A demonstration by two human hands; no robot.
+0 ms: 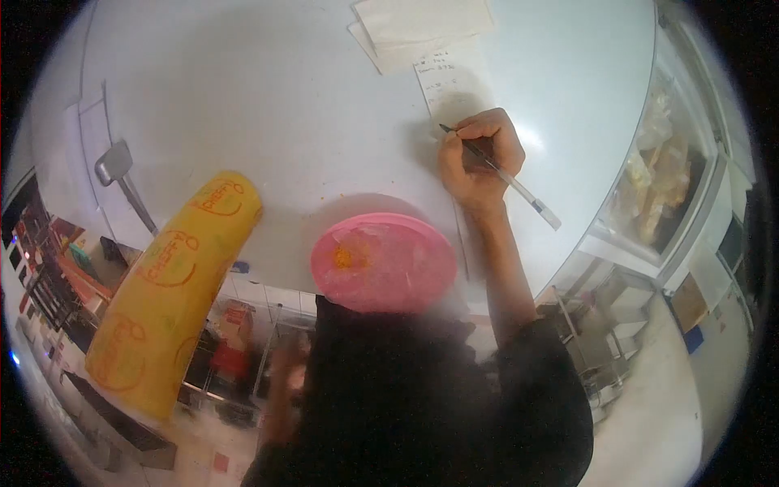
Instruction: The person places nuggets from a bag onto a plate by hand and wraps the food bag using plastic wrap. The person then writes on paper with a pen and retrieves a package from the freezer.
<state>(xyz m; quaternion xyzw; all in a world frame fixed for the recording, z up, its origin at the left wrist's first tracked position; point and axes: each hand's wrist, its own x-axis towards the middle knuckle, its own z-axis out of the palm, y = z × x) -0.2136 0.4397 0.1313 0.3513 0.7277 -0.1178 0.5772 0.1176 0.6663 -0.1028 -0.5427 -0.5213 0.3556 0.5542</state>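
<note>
My right hand [480, 158] is closed around a pen [523, 193], its dark end at the fingertips and its clear end slanting down to the right. Beneath and above that hand lies a narrow paper [438, 79] with handwritten lines. Low at the left of my dark clothing, my left hand [284, 373] is a dim blur below the table edge; its fingers cannot be made out. A pink round plate or lid [398, 264] with yellow-orange crumbs sits at the table's near edge, in front of my body.
A large yellow roll [174, 284] with red print crosses the table's left edge. Behind it lies a metal spatula-like tool [115, 162]. Folded papers [426, 28] are at the top. Plastic bags [657, 174] fill a bin at the right. Shelves [235, 349] stand below.
</note>
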